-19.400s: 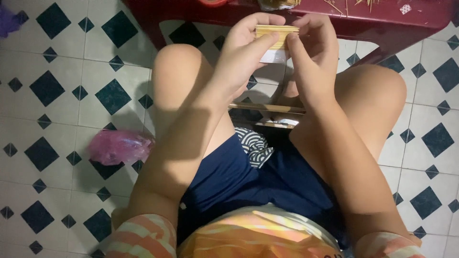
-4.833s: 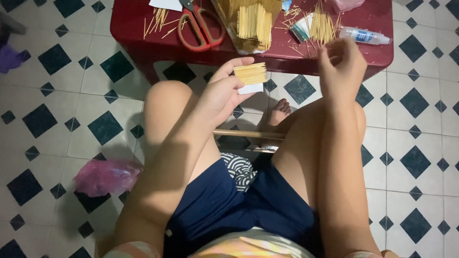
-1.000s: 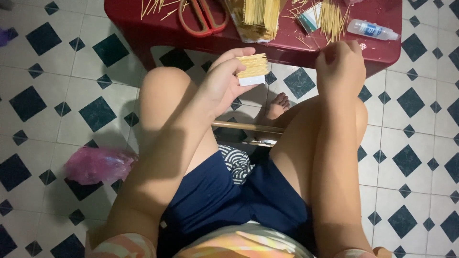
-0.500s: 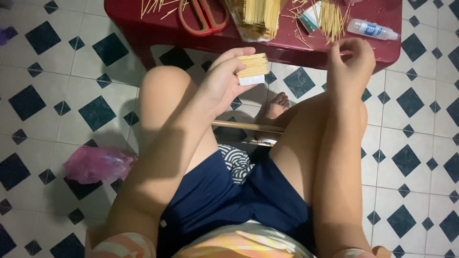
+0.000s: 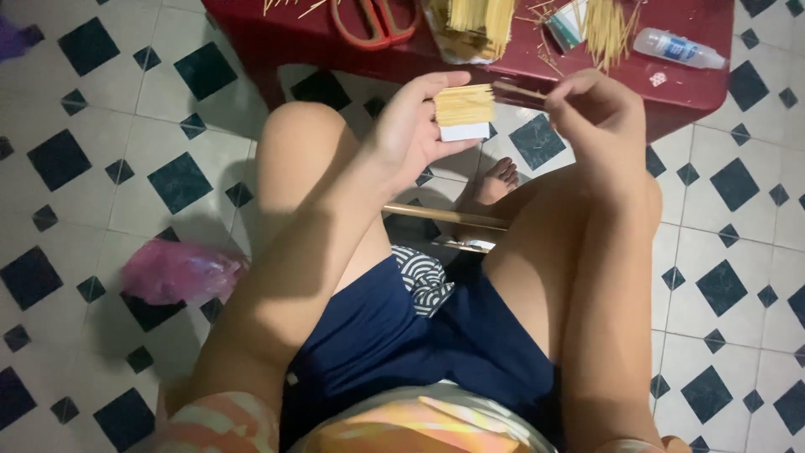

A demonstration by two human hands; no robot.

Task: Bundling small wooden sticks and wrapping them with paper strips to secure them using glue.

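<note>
1. The right hand [image 5: 599, 113], earlier over the table [image 5: 696, 88], is now carrying one thin stick [image 5: 517, 89] in a pinching grip toward the stick panel [image 5: 464, 106].
2. The left hand [image 5: 411, 134] is still grasping that panel, just before the table.

White floor [image 5: 101, 201] with dark diamonds, red table [image 5: 696, 88].

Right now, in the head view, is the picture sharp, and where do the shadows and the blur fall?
Head view: dim, warm indoor light; the tiled floor carries soft shadows of the legs, darkest beneath the red table. The left hand with its panel of sticks is fairly sharp; the right hand and its single stick look slightly blurred. No strong glare anywhere.
</note>
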